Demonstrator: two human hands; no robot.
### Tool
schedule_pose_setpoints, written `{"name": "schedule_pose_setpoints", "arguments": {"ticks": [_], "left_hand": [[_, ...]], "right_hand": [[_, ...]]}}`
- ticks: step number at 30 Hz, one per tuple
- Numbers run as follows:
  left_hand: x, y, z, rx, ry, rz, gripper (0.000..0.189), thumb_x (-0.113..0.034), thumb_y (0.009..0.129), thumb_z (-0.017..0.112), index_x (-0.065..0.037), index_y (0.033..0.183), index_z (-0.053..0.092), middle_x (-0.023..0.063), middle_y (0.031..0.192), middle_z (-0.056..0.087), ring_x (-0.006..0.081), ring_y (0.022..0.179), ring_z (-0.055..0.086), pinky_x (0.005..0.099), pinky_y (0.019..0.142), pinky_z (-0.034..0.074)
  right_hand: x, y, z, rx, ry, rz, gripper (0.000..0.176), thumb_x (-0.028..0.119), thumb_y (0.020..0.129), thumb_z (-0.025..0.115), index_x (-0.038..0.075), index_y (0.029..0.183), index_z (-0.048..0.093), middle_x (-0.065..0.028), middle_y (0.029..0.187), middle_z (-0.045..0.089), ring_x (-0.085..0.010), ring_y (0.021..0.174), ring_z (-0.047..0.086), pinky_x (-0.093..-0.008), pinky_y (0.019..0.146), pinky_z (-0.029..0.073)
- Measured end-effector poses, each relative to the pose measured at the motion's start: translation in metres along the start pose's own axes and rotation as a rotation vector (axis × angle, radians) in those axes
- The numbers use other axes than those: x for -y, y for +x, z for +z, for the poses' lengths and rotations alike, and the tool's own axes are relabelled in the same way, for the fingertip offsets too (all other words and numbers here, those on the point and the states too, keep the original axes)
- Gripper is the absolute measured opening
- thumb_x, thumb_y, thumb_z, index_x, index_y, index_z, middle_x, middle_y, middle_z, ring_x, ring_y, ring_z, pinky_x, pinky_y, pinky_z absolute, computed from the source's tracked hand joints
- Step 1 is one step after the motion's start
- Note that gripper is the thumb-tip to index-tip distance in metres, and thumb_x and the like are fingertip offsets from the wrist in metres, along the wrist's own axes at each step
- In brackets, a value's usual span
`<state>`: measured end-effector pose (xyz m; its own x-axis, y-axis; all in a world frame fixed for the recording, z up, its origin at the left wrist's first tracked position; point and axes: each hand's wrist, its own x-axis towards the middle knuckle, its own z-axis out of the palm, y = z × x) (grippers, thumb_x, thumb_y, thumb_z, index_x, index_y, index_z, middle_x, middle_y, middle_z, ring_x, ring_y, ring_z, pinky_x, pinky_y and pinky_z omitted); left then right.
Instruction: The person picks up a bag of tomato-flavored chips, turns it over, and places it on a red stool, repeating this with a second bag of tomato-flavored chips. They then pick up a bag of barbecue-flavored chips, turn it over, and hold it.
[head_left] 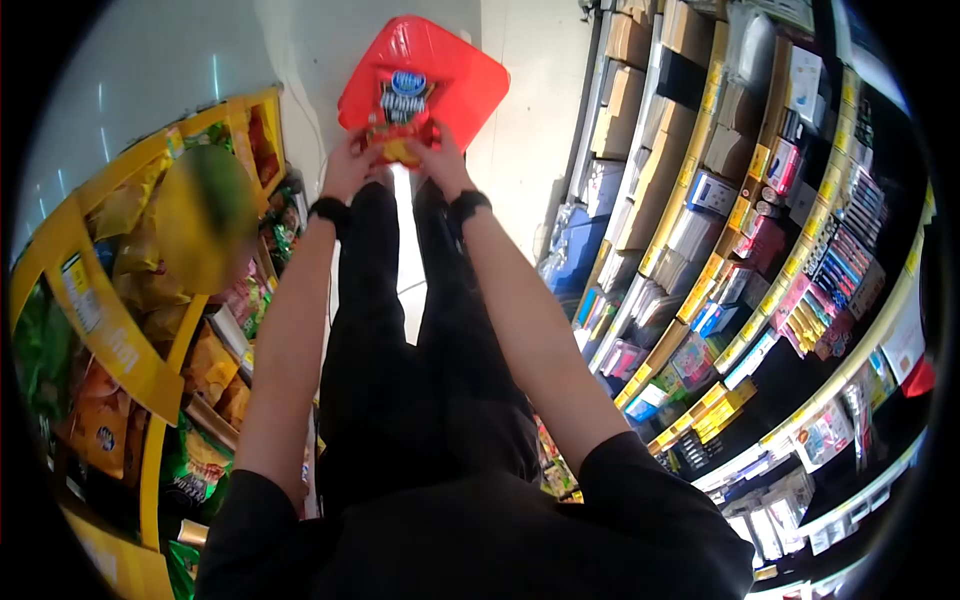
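In the head view, both arms stretch away from the body and meet on a small red and yellow crinkled plastic snack bag with a round blue logo [402,100]. The left hand [352,165] pinches the bag's lower left corner with its fingers closed on the foil. The right hand [440,163] pinches the lower right corner the same way, and the two hands nearly touch under the bag. The bag is held upright between them, its printed face towards the camera.

Directly behind and beyond the grip lies a square red plastic shopping basket [455,65], which frames the bag on all sides. It sits on the pale tiled floor [525,130].

Just below the grip, each wrist wears a black band: one on the left wrist [330,211] and one on the right wrist [467,204]. Under the forearms are the person's black trousers [420,380].

Well to the left of the grip stands a yellow metal display rack filled with snack bags [120,345]. Well to the right run long store shelves with yellow price strips, stocked with boxes and stationery packs [700,300].
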<state>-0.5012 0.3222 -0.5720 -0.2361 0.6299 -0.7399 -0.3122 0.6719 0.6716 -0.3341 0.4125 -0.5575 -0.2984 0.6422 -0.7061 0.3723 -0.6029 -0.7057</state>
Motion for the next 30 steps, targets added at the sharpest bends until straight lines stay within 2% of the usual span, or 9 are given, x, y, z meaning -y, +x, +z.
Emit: {"name": "schedule_pose_setpoints", "arguments": {"ticks": [2,5,9,12,18,21,22,25,30], "left_hand": [[0.03,0.058,-0.004,-0.066,0.156,0.237,0.044,-0.018,0.09,0.067,-0.005,0.13,0.054,0.0104,0.106,0.068,0.0193,0.095,0.065,0.0312,0.079,0.053],[-0.017,0.087,-0.005,-0.099,0.399,0.37,0.045,-0.024,0.089,0.066,-0.006,0.128,0.055,0.0167,0.106,0.067,0.0274,0.098,0.065,0.0344,0.085,0.051],[-0.036,0.122,-0.006,-0.099,0.556,0.385,0.05,-0.031,0.091,0.065,-0.006,0.132,0.052,0.0157,0.109,0.067,0.0203,0.098,0.064,0.0304,0.086,0.05],[-0.034,0.132,-0.009,-0.094,0.684,0.414,0.058,-0.032,0.09,0.066,-0.004,0.137,0.046,0.0167,0.116,0.065,0.0231,0.101,0.064,0.0309,0.087,0.05],[0.007,0.127,-0.015,-0.28,0.673,0.306,0.082,-0.036,0.083,0.074,0.005,0.141,0.034,0.0177,0.127,0.058,0.0234,0.113,0.059,0.0313,0.094,0.049],[0.046,0.128,-0.033,-0.181,0.617,0.21,0.092,-0.047,0.074,0.079,0.007,0.136,0.038,0.0193,0.132,0.054,0.0275,0.12,0.056,0.0349,0.099,0.047],[0.046,0.122,-0.035,0.013,0.405,0.208,0.09,-0.038,0.074,0.082,0.008,0.137,0.036,0.0202,0.131,0.053,0.0277,0.119,0.055,0.0342,0.099,0.047],[0.038,0.094,-0.024,-0.067,0.37,0.256,0.088,-0.028,0.073,0.083,0.008,0.137,0.036,0.0192,0.127,0.055,0.0257,0.117,0.056,0.034,0.098,0.048],[0.041,0.076,-0.016,-0.163,0.286,0.115,0.078,-0.019,0.073,0.083,0.007,0.133,0.04,0.0147,0.123,0.059,0.0216,0.112,0.059,0.0324,0.095,0.049]], "right_hand": [[0.007,0.03,-0.007,-0.04,-0.078,0.001,0.072,0.028,0.081,0.074,0.001,0.139,0.04,-0.018,0.118,0.058,-0.0265,0.11,0.058,-0.032,0.091,0.049],[0.011,0.066,-0.019,0.04,0.048,-0.013,0.073,0.029,0.084,0.072,0.001,0.141,0.036,-0.02,0.125,0.055,-0.0277,0.114,0.056,-0.0337,0.092,0.048],[0.02,0.083,-0.025,0.091,0.131,0.001,0.072,0.027,0.085,0.07,-0.001,0.141,0.035,-0.0225,0.13,0.053,-0.0279,0.115,0.055,-0.0331,0.095,0.046],[0.012,0.092,-0.022,0.044,0.076,-0.012,0.071,0.028,0.084,0.07,-0.002,0.14,0.037,-0.0244,0.133,0.051,-0.0291,0.117,0.054,-0.0339,0.096,0.046],[-0.033,0.07,-0.045,-0.374,-0.313,0.128,0.082,0.026,0.076,0.07,-0.004,0.143,0.032,-0.0265,0.133,0.048,-0.0372,0.123,0.05,-0.0402,0.101,0.042],[-0.086,0.067,-0.053,-0.489,-0.184,0.228,0.085,0.023,0.073,0.069,-0.005,0.142,0.029,-0.027,0.134,0.046,-0.0403,0.123,0.049,-0.0427,0.103,0.04],[-0.095,0.066,-0.055,-0.407,-0.123,0.233,0.086,0.018,0.074,0.07,-0.004,0.143,0.024,-0.0245,0.134,0.047,-0.0369,0.122,0.05,-0.0411,0.102,0.042],[-0.085,0.053,-0.057,-0.174,0.208,0.231,0.085,0.013,0.076,0.071,-0.004,0.144,0.022,-0.0217,0.132,0.048,-0.0317,0.12,0.051,-0.0378,0.101,0.043],[-0.069,0.039,-0.058,-0.204,0.245,0.299,0.081,0.01,0.082,0.068,0.001,0.146,0.021,-0.017,0.134,0.048,-0.027,0.12,0.052,-0.0354,0.1,0.044]]}}
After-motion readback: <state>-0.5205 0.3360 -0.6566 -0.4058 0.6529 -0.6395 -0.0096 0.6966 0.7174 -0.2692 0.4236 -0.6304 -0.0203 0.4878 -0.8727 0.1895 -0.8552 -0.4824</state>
